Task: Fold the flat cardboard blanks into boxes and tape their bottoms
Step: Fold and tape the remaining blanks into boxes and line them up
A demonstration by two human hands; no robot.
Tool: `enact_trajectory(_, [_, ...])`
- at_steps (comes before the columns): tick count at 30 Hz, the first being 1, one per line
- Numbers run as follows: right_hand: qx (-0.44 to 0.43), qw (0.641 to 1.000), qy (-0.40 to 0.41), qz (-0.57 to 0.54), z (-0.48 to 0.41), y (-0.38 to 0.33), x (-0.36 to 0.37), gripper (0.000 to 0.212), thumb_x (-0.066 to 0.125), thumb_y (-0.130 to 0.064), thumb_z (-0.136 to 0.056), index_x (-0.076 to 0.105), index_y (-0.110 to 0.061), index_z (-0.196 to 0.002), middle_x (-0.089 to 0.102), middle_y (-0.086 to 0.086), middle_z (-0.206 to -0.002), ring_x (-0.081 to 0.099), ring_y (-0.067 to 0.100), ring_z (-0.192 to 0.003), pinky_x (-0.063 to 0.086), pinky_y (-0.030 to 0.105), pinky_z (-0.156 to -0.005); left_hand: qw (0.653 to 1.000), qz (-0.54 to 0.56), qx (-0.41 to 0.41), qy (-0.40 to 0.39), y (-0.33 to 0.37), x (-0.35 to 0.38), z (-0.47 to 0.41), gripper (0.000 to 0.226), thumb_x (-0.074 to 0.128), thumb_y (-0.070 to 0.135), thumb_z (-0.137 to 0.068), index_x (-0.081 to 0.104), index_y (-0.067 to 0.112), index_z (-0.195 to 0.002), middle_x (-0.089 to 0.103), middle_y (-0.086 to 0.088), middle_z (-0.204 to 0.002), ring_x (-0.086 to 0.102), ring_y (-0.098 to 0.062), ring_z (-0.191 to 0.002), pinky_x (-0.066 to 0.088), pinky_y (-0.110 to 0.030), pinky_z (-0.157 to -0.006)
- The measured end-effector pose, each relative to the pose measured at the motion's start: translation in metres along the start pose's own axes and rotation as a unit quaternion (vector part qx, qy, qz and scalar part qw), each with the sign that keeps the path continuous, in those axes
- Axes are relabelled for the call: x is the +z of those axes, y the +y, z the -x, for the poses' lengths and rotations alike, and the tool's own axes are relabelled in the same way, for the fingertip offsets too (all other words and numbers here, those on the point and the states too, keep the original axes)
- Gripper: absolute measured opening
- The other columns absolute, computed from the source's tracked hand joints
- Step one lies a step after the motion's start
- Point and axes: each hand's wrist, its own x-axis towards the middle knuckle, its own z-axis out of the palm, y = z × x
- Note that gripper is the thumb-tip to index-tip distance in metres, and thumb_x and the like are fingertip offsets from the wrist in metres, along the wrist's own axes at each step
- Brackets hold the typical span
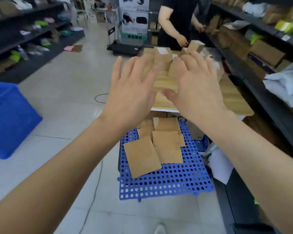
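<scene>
Blue perforated plastic floor mat (pixel 167 183), on which flat brown cardboard blanks (pixel 142 156) are loosely overlapped; left hand (pixel 132 95) and right hand (pixel 196 92) are held above, spread wide and empty; several blanks could be lifted together, or the heap knocked askew.

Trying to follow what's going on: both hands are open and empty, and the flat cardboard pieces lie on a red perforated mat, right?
Not quite. The head view shows the perforated mat is blue, not red. The rest holds: the left hand and right hand are open and empty, and the flat cardboard pieces lie on that mat.
</scene>
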Motion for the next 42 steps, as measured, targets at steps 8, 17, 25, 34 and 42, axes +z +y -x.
enact_trajectory(8, [-0.007,0.986,-0.162,-0.035,-0.048,0.045,0.15,0.065,0.062,-0.041,-0.087,0.04,-0.008,-0.138,0.043,0.013,-0.141,0.031,0.032,-0.135,0.021,0.041,-0.112,0.974,0.03,-0.13,-0.185,-0.011,0.134,0.023,0.044,0.061,0.016,-0.082,0.056,0.005,-0.124,0.051,-0.02,-0.127,0.053,-0.039,-0.109,0.034,-0.05,-0.101])
enact_trajectory(17, [0.158,0.881,-0.419,-0.152,0.008,0.072,0.364,0.077,0.058,-0.043,-0.09,0.025,-0.005,-0.148,0.031,0.015,-0.152,0.034,0.032,-0.136,0.037,0.04,-0.106,0.773,0.116,-0.358,-0.511,-0.022,0.302,0.154,0.054,0.056,0.031,-0.092,0.039,0.006,-0.137,0.031,-0.013,-0.143,0.046,-0.031,-0.12,0.041,-0.044,-0.101])
enact_trajectory(25, [0.345,0.802,-0.443,-0.206,0.067,0.097,0.477,0.087,0.062,-0.048,-0.087,0.018,-0.005,-0.149,0.018,0.013,-0.156,0.031,0.036,-0.137,0.039,0.045,-0.105,0.592,0.136,-0.606,-0.513,-0.024,0.383,0.229,0.081,0.068,0.029,-0.083,0.022,0.003,-0.143,0.023,-0.018,-0.147,0.036,-0.036,-0.13,0.038,-0.041,-0.101])
enact_trajectory(34, [0.475,0.754,-0.413,-0.187,0.072,0.107,0.521,0.098,0.07,-0.057,-0.074,0.024,-0.008,-0.146,0.029,0.014,-0.148,0.031,0.038,-0.132,0.029,0.055,-0.107,0.466,0.218,-0.778,-0.361,-0.038,0.416,0.263,0.094,0.085,0.036,-0.064,0.036,0.005,-0.138,0.046,-0.012,-0.136,0.051,-0.031,-0.118,0.047,-0.047,-0.097])
enact_trajectory(42, [0.555,0.689,-0.331,-0.327,0.072,0.118,0.505,0.05,0.062,-0.022,-0.091,0.042,0.0,-0.132,0.047,0.019,-0.134,0.054,0.034,-0.11,0.046,0.042,-0.084,0.434,0.314,-0.801,-0.266,-0.038,0.403,0.255,0.067,0.078,0.021,-0.076,0.045,0.005,-0.132,0.054,-0.012,-0.129,0.057,-0.032,-0.111,0.05,-0.048,-0.091])
